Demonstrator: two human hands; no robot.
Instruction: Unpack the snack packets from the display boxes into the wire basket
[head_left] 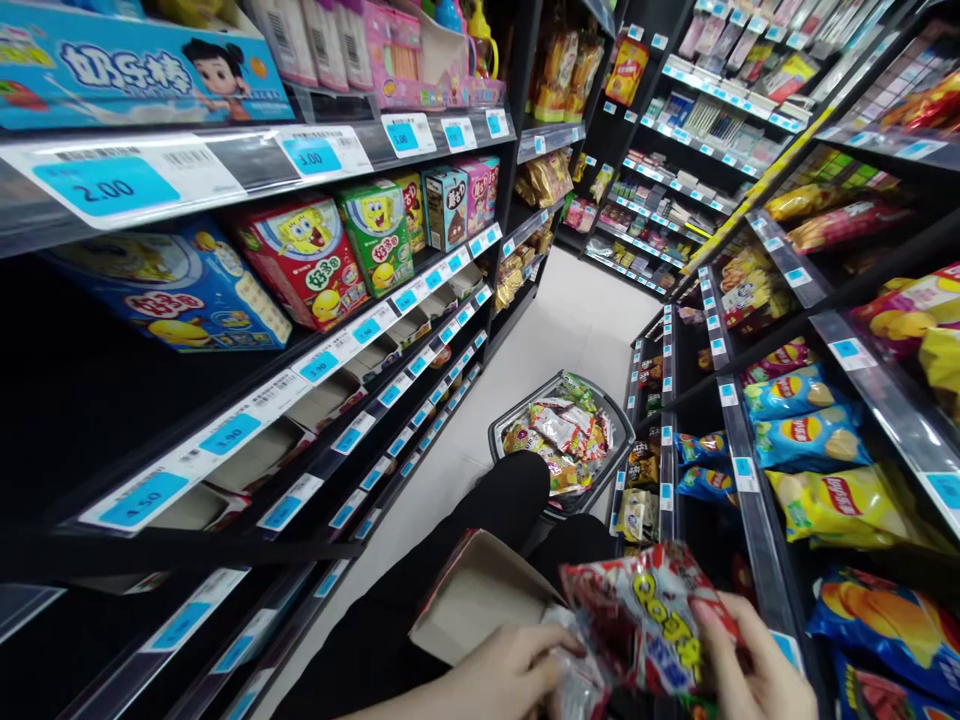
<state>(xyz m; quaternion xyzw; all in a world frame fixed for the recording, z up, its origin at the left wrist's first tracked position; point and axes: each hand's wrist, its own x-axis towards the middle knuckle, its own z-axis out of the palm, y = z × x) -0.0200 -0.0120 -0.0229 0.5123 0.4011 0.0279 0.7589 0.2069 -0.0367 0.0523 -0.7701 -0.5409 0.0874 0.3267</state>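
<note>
My right hand [750, 650] grips a shiny red and silver snack packet [649, 610] with yellow-green lettering, its thumb across the front. Beside it, the closed fingers of my left hand [517, 665] hold a crinkled silvery packet [581, 665], which partly overlaps the red one. An open cardboard box [491, 590] with a plain grey-brown inside rests by my lap, just beyond my left hand. Past my knees on the floor stands a dark shopping basket [495, 435], filled with colourful snack packets [562, 425].
A shelf on the left bears boxed biscuits [307, 260] above price tags [229, 430] and opened cartons. Chip bags [806, 435] fill the right-hand shelves, close to my right hand. Pale floor [581, 325] runs between them to a back shelf [690, 130] with small goods.
</note>
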